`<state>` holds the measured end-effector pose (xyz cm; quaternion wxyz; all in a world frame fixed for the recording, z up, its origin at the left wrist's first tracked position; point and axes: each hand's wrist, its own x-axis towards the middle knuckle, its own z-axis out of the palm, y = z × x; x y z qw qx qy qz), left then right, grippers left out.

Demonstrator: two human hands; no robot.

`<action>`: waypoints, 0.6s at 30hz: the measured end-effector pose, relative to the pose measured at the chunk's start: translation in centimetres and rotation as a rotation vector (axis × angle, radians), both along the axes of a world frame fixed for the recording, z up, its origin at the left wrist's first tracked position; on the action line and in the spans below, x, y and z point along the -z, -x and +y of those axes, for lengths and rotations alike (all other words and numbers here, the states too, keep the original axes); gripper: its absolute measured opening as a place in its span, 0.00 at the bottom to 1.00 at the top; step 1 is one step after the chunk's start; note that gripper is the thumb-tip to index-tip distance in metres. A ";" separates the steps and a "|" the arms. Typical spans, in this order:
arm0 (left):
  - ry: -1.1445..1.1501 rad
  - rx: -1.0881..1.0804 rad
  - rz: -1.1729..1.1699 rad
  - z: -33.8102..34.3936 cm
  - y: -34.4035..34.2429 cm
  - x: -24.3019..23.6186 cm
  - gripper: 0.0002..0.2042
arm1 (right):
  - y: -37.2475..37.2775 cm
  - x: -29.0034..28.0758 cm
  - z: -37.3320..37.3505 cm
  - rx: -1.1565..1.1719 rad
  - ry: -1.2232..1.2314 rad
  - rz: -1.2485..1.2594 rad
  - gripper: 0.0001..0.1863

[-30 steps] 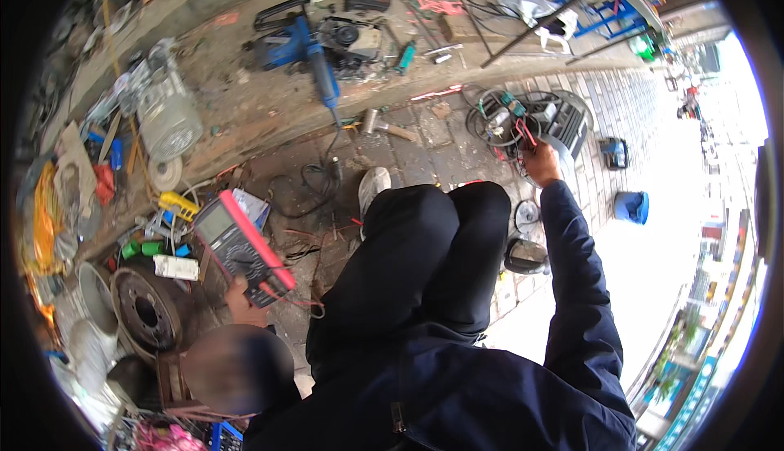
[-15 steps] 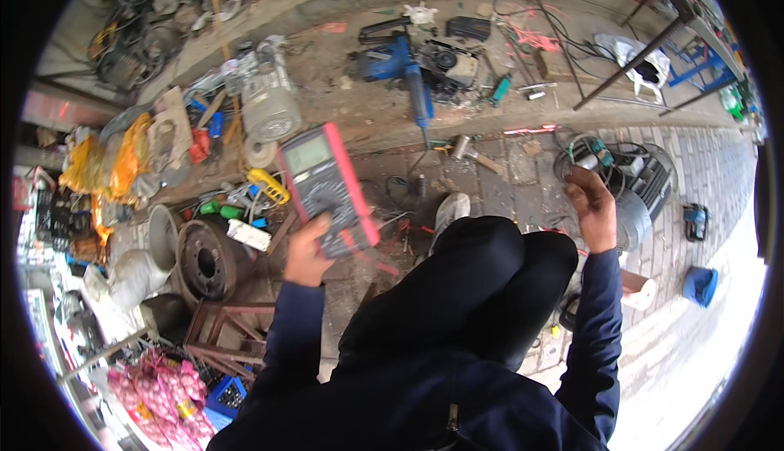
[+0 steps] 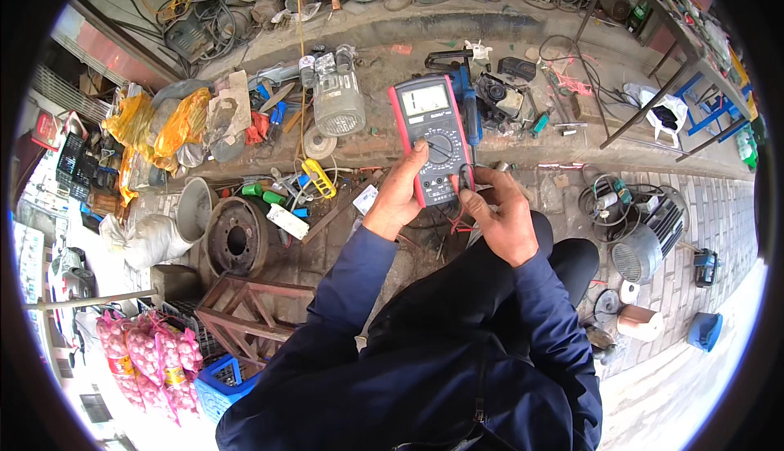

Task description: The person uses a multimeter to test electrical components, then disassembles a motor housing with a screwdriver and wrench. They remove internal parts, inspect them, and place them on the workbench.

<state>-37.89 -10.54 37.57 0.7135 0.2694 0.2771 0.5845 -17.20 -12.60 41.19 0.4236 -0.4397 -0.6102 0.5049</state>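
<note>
A red-and-black digital multimeter (image 3: 442, 116) is held up before me, its screen lit and its round dial facing me. My left hand (image 3: 396, 198) grips its lower left side, with the thumb on the front beside the dial. At the lower right corner, my right hand (image 3: 504, 217) is closed, thumb and fingers pinching around a black test lead plug (image 3: 466, 178) by the sockets. Red and black leads (image 3: 459, 221) hang below the meter, partly hidden by my hands.
An electric motor (image 3: 339, 104) and a blue power tool (image 3: 465, 96) lie on the step ahead. Another motor (image 3: 645, 243) with coiled cable sits at the right. A rusty wheel rim (image 3: 237, 239) and a metal frame (image 3: 245, 312) stand at the left.
The multimeter has come to the right and steadied in my left hand. My right hand has moved left from beside the right-hand motor to the meter's lower corner.
</note>
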 end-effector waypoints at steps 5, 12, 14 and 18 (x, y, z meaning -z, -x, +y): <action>0.028 0.018 -0.041 -0.7 0.1 0.5 0.31 | 0.3 0.2 -0.5 0.025 -0.100 -0.193 0.18; -0.002 0.028 0.030 -1.8 0.7 1.1 0.34 | 2.2 -1.3 -0.3 0.186 -0.439 -0.338 0.13; -0.005 0.012 0.043 -2.2 0.7 1.6 0.34 | 3.3 -1.4 -0.1 0.204 -0.516 -0.401 0.11; 0.007 -0.024 0.096 -3.0 0.7 2.8 0.33 | 5.0 -0.6 0.0 0.220 -0.574 -0.477 0.10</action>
